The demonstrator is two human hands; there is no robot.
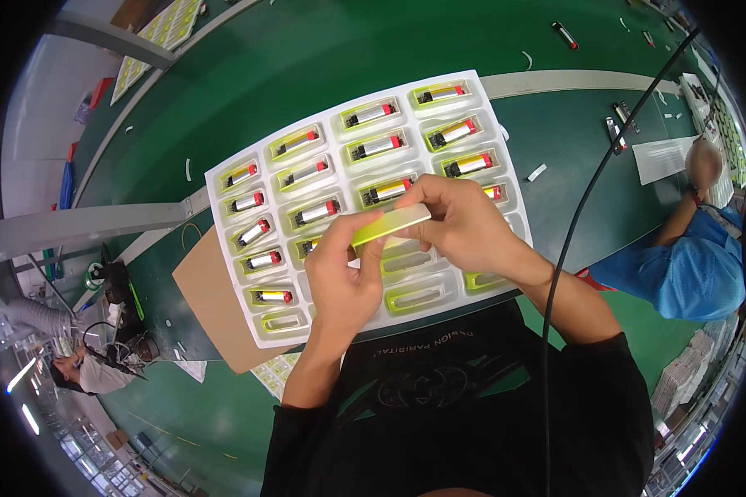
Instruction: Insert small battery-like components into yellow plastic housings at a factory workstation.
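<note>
A small flat oblong casing, yellow-green fading to white, is held up over a tray by both my hands. My left hand pinches its yellow-green end between thumb and fingers. Around the pale end, the fingers of my right hand are closed. Under them lies a white moulded tray with rows of pockets. Many pockets hold yellow-green shells with a silver battery cell with a red end inside. Shells without a cell, such as the open shell, sit in the near rows. My hands hide some pockets.
A brown cardboard sheet sticks out under the tray's left side. Loose battery units and a paper sheet lie on the green table at right. A black cable hangs across the view. Co-workers sit at right and far left.
</note>
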